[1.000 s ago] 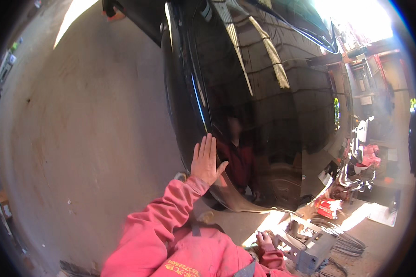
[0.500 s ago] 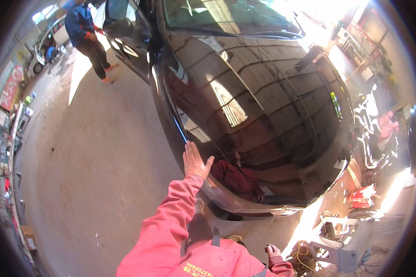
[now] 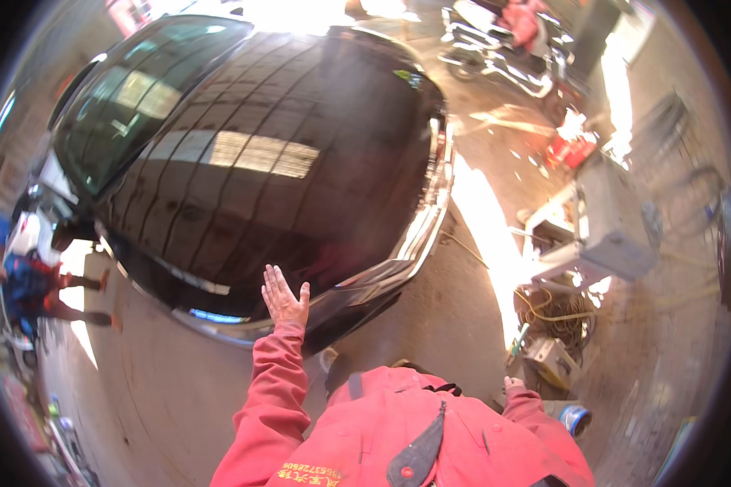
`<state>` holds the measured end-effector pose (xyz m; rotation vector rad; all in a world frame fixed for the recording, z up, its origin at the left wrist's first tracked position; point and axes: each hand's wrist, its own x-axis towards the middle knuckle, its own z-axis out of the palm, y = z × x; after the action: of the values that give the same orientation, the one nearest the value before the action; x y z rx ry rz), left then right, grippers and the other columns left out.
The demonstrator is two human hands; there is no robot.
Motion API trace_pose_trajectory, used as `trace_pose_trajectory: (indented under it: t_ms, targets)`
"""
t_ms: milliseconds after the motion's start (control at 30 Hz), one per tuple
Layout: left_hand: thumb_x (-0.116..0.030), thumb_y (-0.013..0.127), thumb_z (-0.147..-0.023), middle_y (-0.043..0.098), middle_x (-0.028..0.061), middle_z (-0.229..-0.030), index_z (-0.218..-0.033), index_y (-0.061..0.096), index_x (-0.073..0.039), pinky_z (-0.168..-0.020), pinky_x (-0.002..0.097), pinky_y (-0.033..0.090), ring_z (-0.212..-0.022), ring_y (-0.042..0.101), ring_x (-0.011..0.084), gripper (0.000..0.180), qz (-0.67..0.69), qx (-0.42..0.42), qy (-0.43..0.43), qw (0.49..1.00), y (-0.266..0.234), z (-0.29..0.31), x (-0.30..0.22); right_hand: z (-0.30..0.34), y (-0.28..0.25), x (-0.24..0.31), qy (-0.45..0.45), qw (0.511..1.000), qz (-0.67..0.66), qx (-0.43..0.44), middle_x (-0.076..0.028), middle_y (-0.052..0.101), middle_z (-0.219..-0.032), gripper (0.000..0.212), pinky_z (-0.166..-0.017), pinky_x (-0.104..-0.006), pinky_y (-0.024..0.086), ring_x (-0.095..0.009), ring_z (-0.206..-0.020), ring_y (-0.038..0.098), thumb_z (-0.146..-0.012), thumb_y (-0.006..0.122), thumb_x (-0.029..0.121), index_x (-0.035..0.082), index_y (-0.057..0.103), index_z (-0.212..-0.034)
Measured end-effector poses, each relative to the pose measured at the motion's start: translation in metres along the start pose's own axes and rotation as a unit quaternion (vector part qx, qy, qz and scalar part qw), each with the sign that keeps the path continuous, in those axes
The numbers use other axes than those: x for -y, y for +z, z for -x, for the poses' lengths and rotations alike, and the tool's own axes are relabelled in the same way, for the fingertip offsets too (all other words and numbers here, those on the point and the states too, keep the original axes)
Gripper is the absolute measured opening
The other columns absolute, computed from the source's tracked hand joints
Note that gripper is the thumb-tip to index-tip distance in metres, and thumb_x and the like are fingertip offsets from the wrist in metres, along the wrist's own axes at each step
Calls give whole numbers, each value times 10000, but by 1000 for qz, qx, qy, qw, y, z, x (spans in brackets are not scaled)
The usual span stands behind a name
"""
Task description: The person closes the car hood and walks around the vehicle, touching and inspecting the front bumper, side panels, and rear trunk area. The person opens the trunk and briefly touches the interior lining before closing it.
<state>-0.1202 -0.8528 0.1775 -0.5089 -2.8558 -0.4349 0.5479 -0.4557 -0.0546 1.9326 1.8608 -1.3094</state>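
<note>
My left hand [image 3: 285, 302], in a red sleeve, lies open with its fingers stretched out on a dark car's hood [image 3: 300, 219], close to the front corner above the headlight [image 3: 374, 274]. My right hand [image 3: 513, 382] hangs low at my right side, away from the car. Its fingers look curled, and what they hold, if anything, is too small to make out. The hood is glossy and mirrors the roof panels. Beyond it, to the left, is the windshield [image 3: 142, 93].
A person [image 3: 32, 286] in dark blue clothes stands at the far left. To my right are a grey metal machine [image 3: 613, 223], coiled cables [image 3: 564, 316], a small box-shaped unit [image 3: 552, 361] and a blue-rimmed can [image 3: 575, 420]. A red object [image 3: 573, 150] and a motorcycle [image 3: 503, 49] stand farther back.
The view has turned right, so the car now slants to the left and more of the right-hand floor shows. My left hand stays flat on the car, now nearer the headlight.
</note>
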Motion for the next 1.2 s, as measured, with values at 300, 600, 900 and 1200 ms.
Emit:
trace_pose_trajectory:
  t_ms: [300, 600, 900, 1200]
  targets:
    - [-470, 662, -907, 137, 156, -1696, -1609, 171, -23, -1263, 452, 127, -1567, 149, 292, 967, -74, 128, 148, 978, 36, -59, -130, 9, 23, 9, 36, 996, -62, 43, -163, 750, -948, 408, -761, -366, 589, -220, -839, 729, -1020, 557, 305, -60, 665, -1168]
    - [-422, 669, -907, 179, 185, -1678, -1600, 187, -6, -1258, 481, 130, -1558, 163, 323, 941, -43, 166, 210, 963, 115, -152, -283, -74, -52, 108, -1, 993, -112, 35, -129, 748, -922, 362, -747, -340, 569, -195, -838, 718, -1027, 553, 282, -37, 691, -1125]
    - [-493, 618, -927, 177, 156, -1685, -1601, 195, -11, -1261, 481, 126, -1564, 153, 296, 930, -101, 142, 259, 950, 191, -353, -424, -207, -149, 241, 47, 980, -194, -8, -196, 719, -1044, 394, -784, -349, 599, -250, -915, 728, -1040, 541, 255, -57, 607, -1270]
    - [-588, 564, -937, 109, 155, -1701, -1613, 126, -10, -1263, 472, 111, -1574, 108, 294, 990, -188, 160, 141, 959, 256, -444, -499, -428, -211, 377, 21, 972, -219, 85, -158, 727, -1037, 403, -779, -328, 567, -247, -933, 726, -1035, 549, 295, -44, 621, -1241]
